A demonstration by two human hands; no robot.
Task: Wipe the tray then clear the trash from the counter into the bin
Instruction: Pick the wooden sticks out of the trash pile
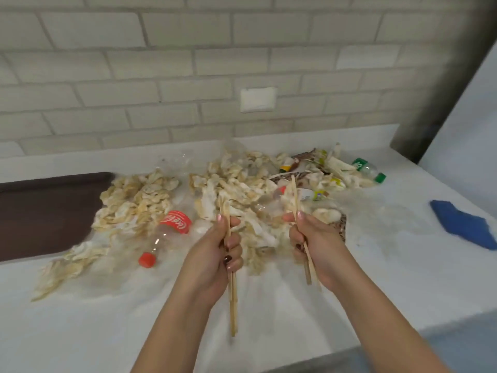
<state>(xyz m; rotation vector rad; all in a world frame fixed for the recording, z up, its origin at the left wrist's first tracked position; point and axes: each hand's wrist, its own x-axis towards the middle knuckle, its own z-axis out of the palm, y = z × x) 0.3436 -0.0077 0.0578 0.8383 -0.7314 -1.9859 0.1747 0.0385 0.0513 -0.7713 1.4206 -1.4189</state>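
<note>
A dark brown tray (40, 211) lies at the counter's left edge. Heaps of crumpled, stained paper napkins (231, 189) spread across the white counter (107, 332). An empty clear bottle with a red label and red cap (166, 235) lies among them. My left hand (223, 251) grips a pair of wooden chopsticks (232, 300) above the napkins. My right hand (312, 243) grips another pair of wooden chopsticks (295, 195). A blue cloth (462, 224) lies at the right. No bin is in view.
More trash lies at the back right: a green-capped clear bottle (368, 169), wrappers and small bottles (309, 160). A brick-tiled wall (188, 63) backs the counter. The counter's front edge runs at the lower right.
</note>
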